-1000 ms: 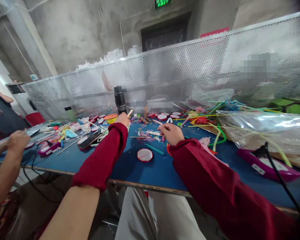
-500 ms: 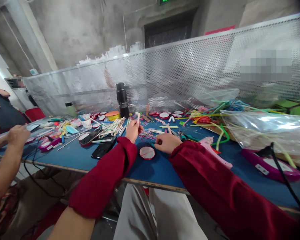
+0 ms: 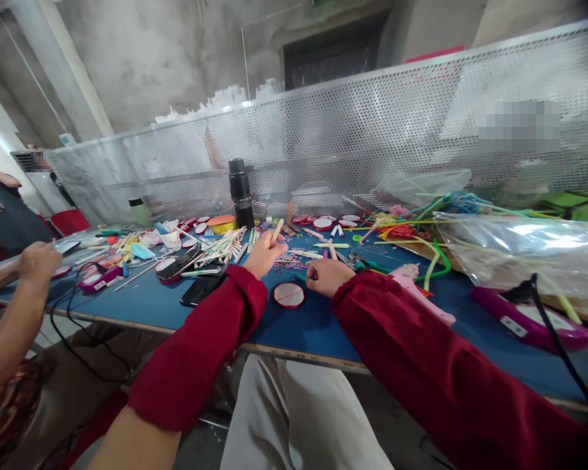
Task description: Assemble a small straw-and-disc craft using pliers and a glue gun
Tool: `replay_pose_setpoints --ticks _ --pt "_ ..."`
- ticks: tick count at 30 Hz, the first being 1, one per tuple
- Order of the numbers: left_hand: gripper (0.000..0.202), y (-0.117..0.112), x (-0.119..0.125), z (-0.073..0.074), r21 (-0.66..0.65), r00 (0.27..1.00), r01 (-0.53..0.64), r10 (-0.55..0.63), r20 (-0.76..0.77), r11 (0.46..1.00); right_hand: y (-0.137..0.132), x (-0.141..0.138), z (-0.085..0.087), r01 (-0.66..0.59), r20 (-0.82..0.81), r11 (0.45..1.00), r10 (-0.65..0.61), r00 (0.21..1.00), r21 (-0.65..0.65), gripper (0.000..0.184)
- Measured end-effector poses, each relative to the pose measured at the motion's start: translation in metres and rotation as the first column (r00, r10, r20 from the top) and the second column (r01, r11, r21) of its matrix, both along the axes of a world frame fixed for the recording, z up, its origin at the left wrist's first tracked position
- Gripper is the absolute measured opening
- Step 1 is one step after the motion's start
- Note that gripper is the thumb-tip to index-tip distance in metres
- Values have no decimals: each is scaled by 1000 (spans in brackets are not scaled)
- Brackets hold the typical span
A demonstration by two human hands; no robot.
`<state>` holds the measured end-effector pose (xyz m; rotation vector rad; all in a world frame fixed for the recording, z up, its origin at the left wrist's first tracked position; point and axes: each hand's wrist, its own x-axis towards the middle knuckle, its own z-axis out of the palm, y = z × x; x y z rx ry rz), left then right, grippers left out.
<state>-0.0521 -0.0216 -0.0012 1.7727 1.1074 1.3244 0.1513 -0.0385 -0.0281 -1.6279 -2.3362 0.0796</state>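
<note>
A short wooden stick (image 3: 277,230) is pinched in the fingertips of the left hand (image 3: 263,256), above the blue worktop (image 3: 142,303), its long axis tilted up and away to the right. The right hand (image 3: 326,277) is curled shut just beside; anything inside cannot be told. A red-rimmed disc (image 3: 289,295) lies flat between both wrists.

The person wears dark red soft-fabric sleeves that reach the wrists. The left sleeve (image 3: 200,346) is a separate cover with a gathered upper hem, and bare arm shows above it. The right sleeve (image 3: 445,378) is wrinkled along its length. The left hand (image 3: 263,254) and right hand (image 3: 326,277) are bare. Pale off-white trousers (image 3: 304,418) cover the legs.
</note>
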Motion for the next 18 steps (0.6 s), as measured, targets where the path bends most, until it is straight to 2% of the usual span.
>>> replay_pose_setpoints --ticks 1,3,5,7,9,10,12,14,15,16,18 --pt "38 -8 -6 4 12 982 114 -111 -154 993 2 1 0 33 -32 999 -33 999 15 13" --pt "64 -22 -20 8 -63 866 299 -298 -401 952 7 4 1 130 -120 990 -123 985 54 15" --pt "81 -28 -30 7 -161 740 375 -400 -541 913 12 7 4 203 -220 975 -179 959 92 16" --pt "85 -28 -36 2 -245 645 422 -478 -596 873 17 10 6 229 -320 964 -176 931 136 15" --pt "78 -24 -36 -2 -321 579 433 -533 -617 842 20 13 7 248 -419 953 -157 894 172 13" --pt "73 -22 -33 -4 -334 556 418 -529 -641 845 22 14 7 263 -465 947 -153 872 182 15" --pt "67 -19 -25 -6 -270 553 334 -420 -720 903 23 15 6 297 -547 933 -142 825 204 21" --pt "62 -19 -13 -10 -99 599 147 -168 -783 984 23 16 5 327 -617 913 -115 779 242 32" --pt "62 -19 -6 -13 -15 621 22 -25 -783 1000 23 17 6 340 -646 903 -95 757 265 38" --pt "62 -19 1 -17 38 633 -112 100 -768 993 22 17 6 350 -674 892 -74 735 285 44" --pt "62 -18 13 -25 58 635 -219 188 -750 974 21 17 8 373 -729 878 -42 683 299 50"
